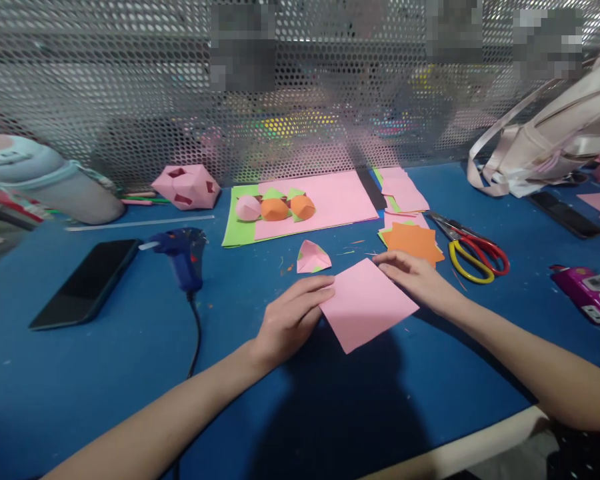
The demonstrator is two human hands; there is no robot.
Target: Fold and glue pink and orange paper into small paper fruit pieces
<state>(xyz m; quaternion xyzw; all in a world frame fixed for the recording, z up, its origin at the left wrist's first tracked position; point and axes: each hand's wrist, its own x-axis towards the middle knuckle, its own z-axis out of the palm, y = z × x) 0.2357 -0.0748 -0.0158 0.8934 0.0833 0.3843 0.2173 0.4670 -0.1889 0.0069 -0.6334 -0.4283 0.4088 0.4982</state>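
My left hand pinches the left corner of a square sheet of pink paper, fingers on top. The sheet is tilted like a diamond and looks flat, with no folds showing. Along its upper right edge lies my right hand, fingers stretched out and loosely apart; whether it touches the sheet is hard to tell. Just beyond the sheet sits a small folded pink and green paper piece. An orange paper stack with uneven corners lies close behind my right hand.
Scissors with red and yellow handles lie right. A blue glue gun with its cord and a black phone are left. Pink sheets bear domed paper pieces. Behind stand a pink paper polyhedron and perforated metal panel.
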